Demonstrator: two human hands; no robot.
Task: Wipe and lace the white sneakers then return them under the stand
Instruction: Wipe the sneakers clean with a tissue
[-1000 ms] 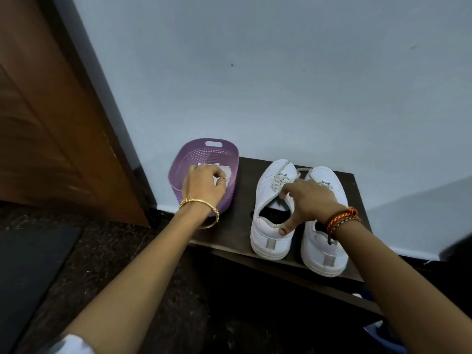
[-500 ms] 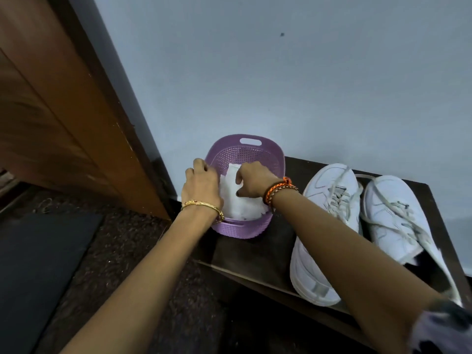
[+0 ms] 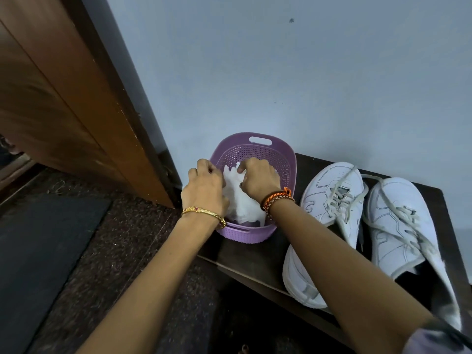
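Two white sneakers stand side by side on the dark stand (image 3: 421, 192), toes to the wall: the left sneaker (image 3: 329, 200) and the right sneaker (image 3: 401, 223), both with loose grey-white laces. A purple perforated basket (image 3: 255, 154) sits at the stand's left end and holds a crumpled white wipe (image 3: 240, 200). My left hand (image 3: 204, 190) grips the wipe's left side at the basket's rim. My right hand (image 3: 258, 180) reaches into the basket and pinches the wipe's top.
A brown wooden door (image 3: 63, 98) stands at the left, close to the basket. A pale blue wall (image 3: 281, 72) runs behind the stand. A dark speckled floor (image 3: 122, 251) and a black mat (image 3: 38, 251) lie below.
My right hand left the sneakers and went into the basket, joining my left hand on the wipe. The view swung right and closer; the wipe is more bunched up now.
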